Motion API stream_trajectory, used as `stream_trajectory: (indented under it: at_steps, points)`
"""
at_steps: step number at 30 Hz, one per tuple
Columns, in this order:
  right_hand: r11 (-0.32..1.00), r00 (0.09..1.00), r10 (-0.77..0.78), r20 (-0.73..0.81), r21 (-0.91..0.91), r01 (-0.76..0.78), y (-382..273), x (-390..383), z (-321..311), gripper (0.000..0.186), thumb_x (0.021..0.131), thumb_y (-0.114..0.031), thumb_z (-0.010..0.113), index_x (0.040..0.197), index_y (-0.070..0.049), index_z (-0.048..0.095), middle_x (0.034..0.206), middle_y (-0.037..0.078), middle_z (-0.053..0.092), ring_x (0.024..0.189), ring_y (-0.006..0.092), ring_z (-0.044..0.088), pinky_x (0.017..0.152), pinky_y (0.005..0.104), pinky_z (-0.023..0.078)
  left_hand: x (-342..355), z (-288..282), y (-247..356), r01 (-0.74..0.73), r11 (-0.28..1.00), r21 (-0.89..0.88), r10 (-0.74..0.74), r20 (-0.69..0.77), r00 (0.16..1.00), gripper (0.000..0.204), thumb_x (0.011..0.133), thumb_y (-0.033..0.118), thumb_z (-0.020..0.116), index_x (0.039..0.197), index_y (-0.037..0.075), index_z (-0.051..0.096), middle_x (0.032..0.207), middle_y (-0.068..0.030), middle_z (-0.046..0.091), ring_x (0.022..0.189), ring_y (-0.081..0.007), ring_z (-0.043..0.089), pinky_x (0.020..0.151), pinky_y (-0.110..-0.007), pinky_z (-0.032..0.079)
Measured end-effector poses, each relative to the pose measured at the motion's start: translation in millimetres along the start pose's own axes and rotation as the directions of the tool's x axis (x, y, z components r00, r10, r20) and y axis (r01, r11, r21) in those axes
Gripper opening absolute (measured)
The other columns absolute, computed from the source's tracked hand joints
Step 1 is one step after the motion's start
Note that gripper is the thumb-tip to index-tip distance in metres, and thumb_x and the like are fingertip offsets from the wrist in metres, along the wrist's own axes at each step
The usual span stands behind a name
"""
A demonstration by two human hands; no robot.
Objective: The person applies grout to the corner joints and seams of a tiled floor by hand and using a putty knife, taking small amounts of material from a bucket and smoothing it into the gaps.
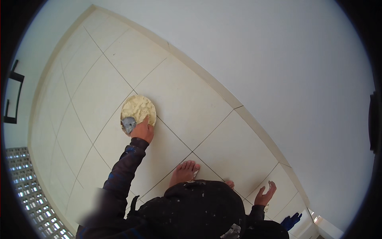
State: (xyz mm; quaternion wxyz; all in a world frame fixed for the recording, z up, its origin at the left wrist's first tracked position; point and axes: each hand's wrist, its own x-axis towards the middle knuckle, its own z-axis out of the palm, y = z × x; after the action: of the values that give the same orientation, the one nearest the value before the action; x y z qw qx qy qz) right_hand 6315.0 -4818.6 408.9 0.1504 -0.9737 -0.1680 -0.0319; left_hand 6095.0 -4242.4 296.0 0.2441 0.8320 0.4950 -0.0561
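A round tub (156,115) full of cream-coloured paste (137,105) stands on the tiles ahead and to the left. My left hand (142,131) is closed at the tub's near side, one finger stretched over the paste. A flat grey scraper blade (128,124) lies against the paste, right beside this hand. Whether the hand grips the blade or the rim is hidden. Low on the right, my right hand (266,195) is empty, its fingers curved and apart, with whitish smears on the fingertips.
Pale floor tiles (187,91) meet a white wall (270,51) along a beige skirting (207,75). My bare foot (185,173) is near the middle. A dark blue glove-like thing (291,221) is at lower right. Perforated blocks (36,195) and a black frame (19,99) stand left.
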Motion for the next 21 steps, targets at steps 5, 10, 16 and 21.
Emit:
stream_trajectory:
  at_steps: [5,10,16,21]
  points:
    - [0.961,0.990,-0.058,0.127,0.277,0.021,-78,-1,14,0.037,0.086,0.002,0.058,0.122,0.002,0.058,0.123,0.021,0.058,0.120,0.0381,0.056,0.105,0.0451,0.045,0,-2,34,0.051,0.985,-0.165,-0.063,-0.071,0.995,0.043,0.092,0.022,0.052,0.129,0.007,0.066,0.095,-0.0269,0.072,0.091,-0.0443,0.069,0.080,-0.056,0.054]
    - [0.958,0.993,-0.077,0.085,0.283,0.050,-81,4,-22,0.031,0.089,-0.004,0.058,0.119,0.002,0.060,0.116,0.018,0.062,0.107,0.0337,0.062,0.093,0.0419,0.050,19,28,111,-0.111,0.888,-0.446,0.054,-0.139,0.989,0.031,0.092,0.017,0.051,0.117,0.003,0.065,0.094,-0.0296,0.069,0.092,-0.0473,0.066,0.082,-0.054,0.052]
    - [0.945,0.988,0.107,0.108,0.298,-0.135,-17,-39,7,0.033,0.092,-0.018,0.059,0.119,0.001,0.062,0.111,0.017,0.065,0.101,0.0340,0.062,0.089,0.0431,0.050,39,28,128,-0.169,0.739,-0.653,0.097,-0.145,0.985,0.027,0.093,0.017,0.049,0.106,0.001,0.066,0.092,-0.0292,0.068,0.093,-0.0468,0.065,0.080,-0.050,0.051]
    - [0.936,0.986,0.156,0.060,0.309,-0.167,-26,-51,30,0.032,0.093,-0.020,0.059,0.117,0.000,0.062,0.107,0.017,0.065,0.098,0.0338,0.063,0.088,0.0429,0.050,59,19,90,-0.046,0.704,-0.709,0.103,0.037,0.994,0.024,0.097,0.016,0.049,0.094,-0.001,0.065,0.069,-0.0013,0.054,0.064,-0.0100,0.050,0.060,-0.029,0.040]
